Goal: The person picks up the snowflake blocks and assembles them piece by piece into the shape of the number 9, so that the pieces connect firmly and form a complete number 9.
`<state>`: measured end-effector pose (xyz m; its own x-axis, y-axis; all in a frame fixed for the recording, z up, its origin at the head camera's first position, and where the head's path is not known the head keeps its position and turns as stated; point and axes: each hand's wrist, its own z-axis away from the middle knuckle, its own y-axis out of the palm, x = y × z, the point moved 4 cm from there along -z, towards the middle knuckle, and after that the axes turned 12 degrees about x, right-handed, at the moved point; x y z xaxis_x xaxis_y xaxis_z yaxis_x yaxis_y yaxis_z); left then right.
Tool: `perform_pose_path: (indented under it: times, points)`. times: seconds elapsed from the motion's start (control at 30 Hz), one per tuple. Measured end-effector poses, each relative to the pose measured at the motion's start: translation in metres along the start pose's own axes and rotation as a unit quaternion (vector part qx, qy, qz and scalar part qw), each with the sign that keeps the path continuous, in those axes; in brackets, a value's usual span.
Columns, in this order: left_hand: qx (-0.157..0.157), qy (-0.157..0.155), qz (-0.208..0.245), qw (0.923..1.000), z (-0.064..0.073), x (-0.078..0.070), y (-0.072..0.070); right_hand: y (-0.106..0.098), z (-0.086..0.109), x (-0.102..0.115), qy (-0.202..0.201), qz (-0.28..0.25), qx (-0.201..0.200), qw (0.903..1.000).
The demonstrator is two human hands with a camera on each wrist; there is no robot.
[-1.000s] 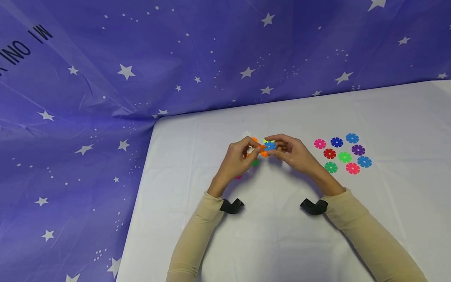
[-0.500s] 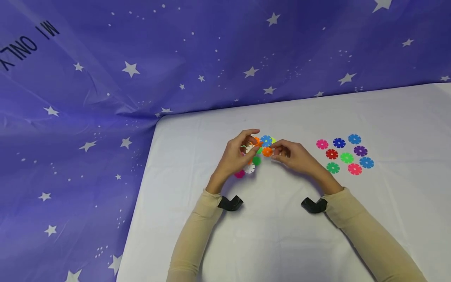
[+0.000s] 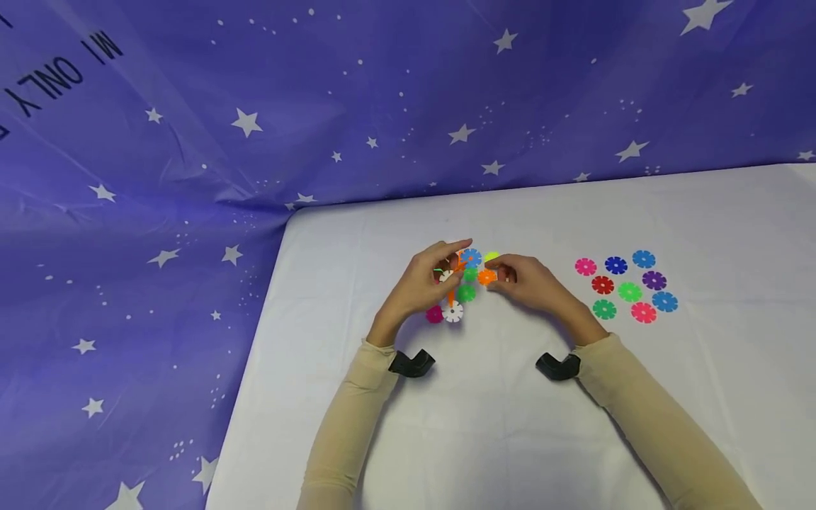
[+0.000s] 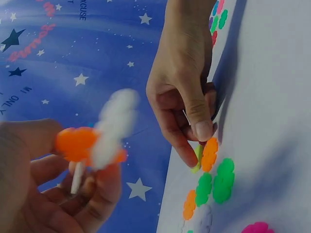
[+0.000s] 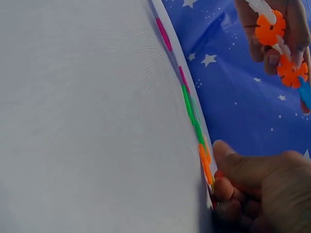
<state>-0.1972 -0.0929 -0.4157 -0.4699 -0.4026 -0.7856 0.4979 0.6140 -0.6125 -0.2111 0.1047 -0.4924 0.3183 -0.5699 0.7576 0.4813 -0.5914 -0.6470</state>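
Observation:
Between thumb and fingers, my left hand (image 3: 423,283) grips a raised chain of linked notched plastic discs: orange discs (image 5: 293,71), white discs (image 4: 116,121) and a blue disc (image 5: 305,92) at one end. To the right, my right hand (image 3: 529,283) bends thumb and index finger on either side of a loose orange disc (image 3: 487,277) lying on the tablecloth. A yellow disc (image 3: 491,256) lies just behind it, partly covered by the index finger. Whether the fingertips touch these discs is unclear.
Green discs (image 3: 467,292), a white disc (image 3: 452,312) and a magenta disc (image 3: 435,314) lie under and near the left hand. A separate group with a red disc (image 3: 602,285) and several others is at the right on the white table (image 3: 484,439). A purple star-patterned curtain (image 3: 395,99) hangs behind.
The hands were together at the blue disc and have moved apart. My right hand has let go and come down beside the loose orange disc; my left drew the chain left, blue disc attached.

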Motion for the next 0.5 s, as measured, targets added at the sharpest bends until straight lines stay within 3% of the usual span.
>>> perform_pose_path:
  times: [0.13, 0.3, 0.5]
  points:
    - [0.024, -0.006, -0.015, 0.9996, 0.0005, 0.002, 0.0013, 0.0008, -0.0019, 0.0053, 0.016, 0.046, 0.003, 0.9988]
    - [0.029, -0.001, -0.024, 0.9993, 0.0001, 0.0023, 0.0018, 0.0012, -0.0021, 0.0081, 0.029, 0.08, 0.002, 0.9963]
    - [0.035, 0.004, -0.007, 0.9994, -0.0001, 0.0015, 0.0033, -0.0006, 0.0044, 0.0028, 0.032, 0.06, -0.03, 0.9972]
